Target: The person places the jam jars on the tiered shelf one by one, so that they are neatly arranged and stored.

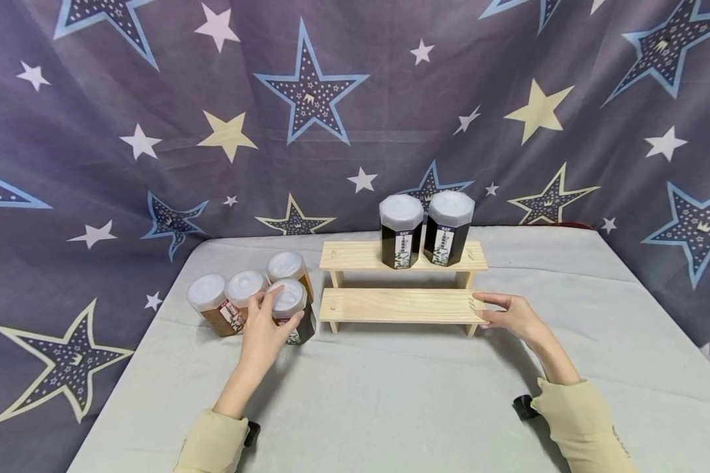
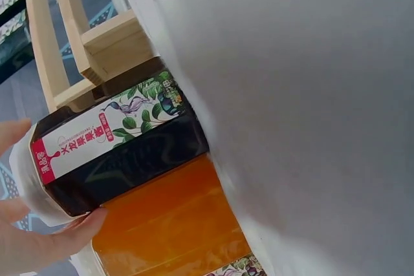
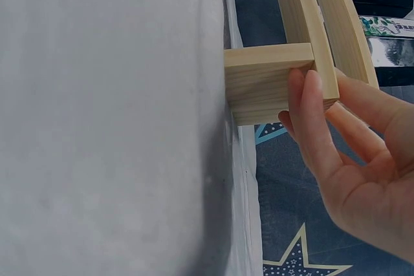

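Note:
My left hand (image 1: pixel 261 336) grips the white lid of a dark jar (image 1: pixel 304 328), thumb and fingers on opposite sides of the rim. In the left wrist view that dark jar (image 2: pixel 110 137) carries a white and pink label with leaves, and an amber jar (image 2: pixel 171 224) lies right against it. At the other side my right hand (image 1: pixel 513 318) pinches the right end of the lower board on a two-step wooden rack (image 1: pixel 396 305). The right wrist view has its fingers at the corner of the rack's board (image 3: pixel 317 43), above the end leg.
Two dark jars with white lids, one left (image 1: pixel 401 231) and one right (image 1: pixel 448 227), stand on the upper step. Amber-brown jars (image 1: pixel 215 305) cluster left of the rack. A pale cloth covers the table (image 1: pixel 390 407); a star-patterned curtain (image 1: pixel 355 98) hangs behind.

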